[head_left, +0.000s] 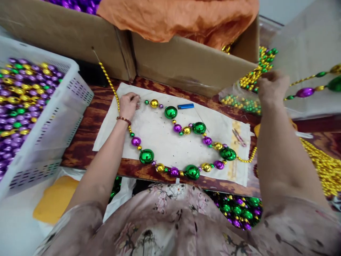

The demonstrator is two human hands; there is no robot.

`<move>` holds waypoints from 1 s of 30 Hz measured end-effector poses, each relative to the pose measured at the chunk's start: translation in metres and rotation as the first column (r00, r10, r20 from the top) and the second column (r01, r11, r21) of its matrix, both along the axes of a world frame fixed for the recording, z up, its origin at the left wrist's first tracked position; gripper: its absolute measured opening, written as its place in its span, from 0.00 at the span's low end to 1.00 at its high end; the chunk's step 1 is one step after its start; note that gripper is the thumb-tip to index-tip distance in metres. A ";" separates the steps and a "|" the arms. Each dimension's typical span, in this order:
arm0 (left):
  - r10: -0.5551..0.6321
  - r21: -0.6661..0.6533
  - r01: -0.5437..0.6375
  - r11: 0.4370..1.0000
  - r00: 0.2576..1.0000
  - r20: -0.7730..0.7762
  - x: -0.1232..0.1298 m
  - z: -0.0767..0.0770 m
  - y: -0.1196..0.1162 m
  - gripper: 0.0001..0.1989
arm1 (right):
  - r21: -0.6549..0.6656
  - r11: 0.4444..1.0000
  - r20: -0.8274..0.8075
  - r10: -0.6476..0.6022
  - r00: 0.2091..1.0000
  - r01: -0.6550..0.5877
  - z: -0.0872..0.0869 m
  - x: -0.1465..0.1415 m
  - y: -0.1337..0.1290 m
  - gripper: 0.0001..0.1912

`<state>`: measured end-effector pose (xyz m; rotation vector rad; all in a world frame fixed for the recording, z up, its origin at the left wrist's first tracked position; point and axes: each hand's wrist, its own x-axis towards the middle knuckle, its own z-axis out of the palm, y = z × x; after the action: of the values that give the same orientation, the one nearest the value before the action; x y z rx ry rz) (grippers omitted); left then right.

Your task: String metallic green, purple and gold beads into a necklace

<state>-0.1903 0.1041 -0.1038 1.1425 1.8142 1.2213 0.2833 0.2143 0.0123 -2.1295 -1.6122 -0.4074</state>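
A bead strand (191, 171) with large green, purple and gold beads loops over a white cloth (160, 135). My left hand (129, 104) rests at the cloth's upper left by the strand's loose end, fingers closed; what they pinch, if anything, is too small to make out. A string of small gold beads (108, 79) runs up past my left wrist. My right hand (273, 83) is raised at the right, fingers curled, beside small gold and green beads (250, 79) and another strand (305, 92) stretching right; its fingertips are hidden. A blue lighter (185, 106) and small scissors (239, 138) lie on the cloth.
A white crate (77, 89) of beads stands left. Cardboard boxes (176, 65) line the back, one draped with orange cloth (170, 17). Gold bead strings (319, 163) lie at the right. More beads (237, 209) show below the wooden table's (87, 142) front edge.
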 end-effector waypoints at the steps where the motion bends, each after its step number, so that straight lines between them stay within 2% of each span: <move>1: -0.001 0.003 0.001 1.000 1.000 -0.007 0.000 0.000 0.000 0.05 | 0.023 1.000 -0.056 0.011 0.998 -0.010 0.005 -0.004 -0.013 0.23; 4: -0.004 -0.001 0.004 1.000 1.000 -0.016 0.001 0.002 0.000 0.06 | 0.152 0.977 -0.247 0.182 0.952 -0.147 0.021 -0.030 -0.079 0.16; 5: -0.006 -0.010 0.006 1.000 1.000 -0.016 0.001 0.004 0.000 0.05 | 0.148 0.961 -0.344 0.271 0.899 -0.234 0.025 -0.043 -0.108 0.14; 6: -0.009 -0.020 0.009 1.000 1.000 -0.015 0.002 0.005 -0.001 0.05 | 0.125 0.935 -0.479 0.350 0.805 -0.333 0.026 -0.057 -0.139 0.12; 7: -0.013 -0.028 0.012 1.000 1.000 -0.017 0.002 0.006 -0.001 0.05 | 0.067 0.897 -0.624 0.379 0.683 -0.437 0.026 -0.071 -0.172 0.10; 8: -0.014 -0.032 0.013 0.999 1.000 -0.020 0.003 0.007 -0.001 0.05 | -0.031 0.820 -0.760 0.352 0.547 -0.572 0.024 -0.086 -0.204 0.09; 10: -0.015 -0.027 0.015 1.000 0.999 -0.029 0.002 0.008 -0.001 0.05 | -0.215 0.579 -0.887 0.222 0.406 -0.787 0.013 -0.116 -0.262 0.12; 12: -0.017 -0.015 0.016 1.000 0.999 -0.038 0.001 0.006 -0.001 0.05 | -0.342 0.370 -0.899 0.139 0.415 -0.864 -0.002 -0.142 -0.307 0.20; 14: -0.027 0.003 0.027 1.000 0.998 -0.049 0.000 0.003 -0.001 0.04 | -0.417 0.250 -0.880 0.131 0.457 -0.874 -0.017 -0.163 -0.335 0.28; 16: -0.031 0.020 0.032 0.999 0.998 -0.059 -0.001 0.002 0.000 0.04 | -0.466 0.173 -0.863 0.127 0.489 -0.868 -0.027 -0.179 -0.349 0.33; 19: -0.028 0.017 0.029 0.999 0.998 -0.059 -0.001 0.002 0.001 0.05 | -0.504 0.133 -0.844 0.135 0.519 -0.854 -0.032 -0.191 -0.355 0.33; 21: -0.018 0.006 0.019 1.000 0.998 -0.053 -0.001 0.004 0.001 0.05 | -0.513 0.134 -0.837 0.143 0.528 -0.848 -0.030 -0.194 -0.354 0.32; 24: -0.011 0.014 0.012 1.000 0.998 -0.059 -0.003 0.003 0.001 0.04 | -0.485 0.137 -0.854 0.141 0.502 -0.864 -0.028 -0.196 -0.351 0.29; 30: -0.009 0.050 0.014 0.999 0.995 -0.097 -0.008 -0.010 0.006 0.05 | -0.443 0.168 -0.877 0.125 0.464 -0.881 -0.037 -0.193 -0.351 0.25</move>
<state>-0.1986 0.1106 -0.1134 1.2589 1.8546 1.2299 0.0900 -0.1367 -0.0243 -1.4690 -2.1239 1.7673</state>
